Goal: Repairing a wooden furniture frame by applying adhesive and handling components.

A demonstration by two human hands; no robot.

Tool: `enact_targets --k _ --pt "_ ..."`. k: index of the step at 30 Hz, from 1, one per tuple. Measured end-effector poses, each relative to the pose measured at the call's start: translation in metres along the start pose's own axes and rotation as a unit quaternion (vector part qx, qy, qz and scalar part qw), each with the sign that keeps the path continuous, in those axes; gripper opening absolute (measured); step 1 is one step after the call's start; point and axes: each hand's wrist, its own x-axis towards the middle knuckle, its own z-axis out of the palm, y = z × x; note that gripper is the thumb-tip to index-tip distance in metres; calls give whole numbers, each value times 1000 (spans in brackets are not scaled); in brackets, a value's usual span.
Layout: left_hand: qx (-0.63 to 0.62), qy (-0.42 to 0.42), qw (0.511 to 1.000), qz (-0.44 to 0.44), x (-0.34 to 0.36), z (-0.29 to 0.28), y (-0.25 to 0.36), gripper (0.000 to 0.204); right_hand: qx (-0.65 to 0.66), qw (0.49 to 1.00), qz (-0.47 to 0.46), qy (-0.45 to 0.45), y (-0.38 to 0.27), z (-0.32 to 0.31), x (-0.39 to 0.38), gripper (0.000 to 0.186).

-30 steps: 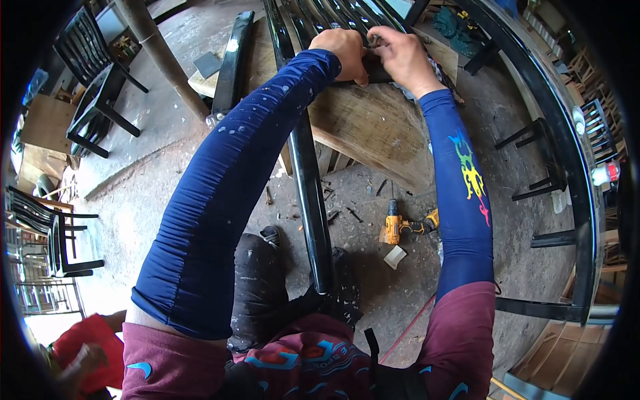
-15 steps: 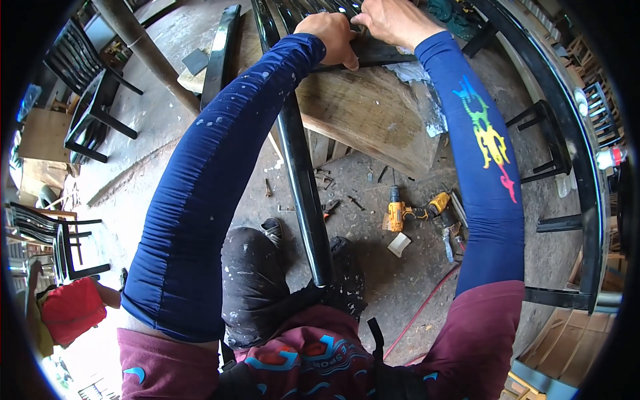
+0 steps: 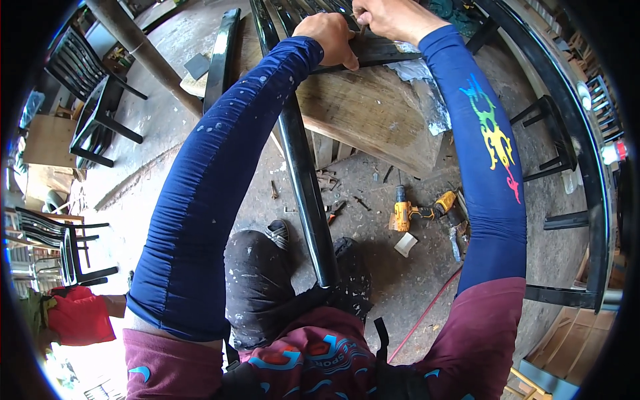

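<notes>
A glossy black chair frame (image 3: 305,180) lies across a worn wooden board (image 3: 367,123), one long leg slanting down between my knees. At the far side, my left hand (image 3: 327,39) is closed on the chair's rail, thumb pointing down; its fingers are partly hidden. Just right of it, my right hand (image 3: 393,20) pinches something small at a dark crosspiece (image 3: 383,55). A thin brownish end shows below those fingertips, too small to name. Pale crumpled plastic wrap (image 3: 415,72) lies beneath the right side of the frame.
A yellow cordless drill (image 3: 402,215) lies on the concrete floor, beside another yellow tool (image 3: 443,202), red-handled pliers (image 3: 337,212) and loose bits. A red hose (image 3: 427,303) runs nearby. Black chairs (image 3: 87,100) stand left; a large black frame (image 3: 590,167) curves along the right. A red-clothed person (image 3: 80,317) is at lower left.
My right hand has shifted slightly, and the thin end below its fingers now shows. My left hand keeps its place on the rail. At lower left the red-clothed person has moved.
</notes>
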Motion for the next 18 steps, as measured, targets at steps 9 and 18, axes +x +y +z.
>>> enact_targets --k 9,18 --pt "23 -51 998 -33 4 -8 3 72 -281 950 42 -132 11 8 9 21" --pt "48 -3 999 24 12 4 -1 61 -156 984 54 -73 -14 -11 2 26"
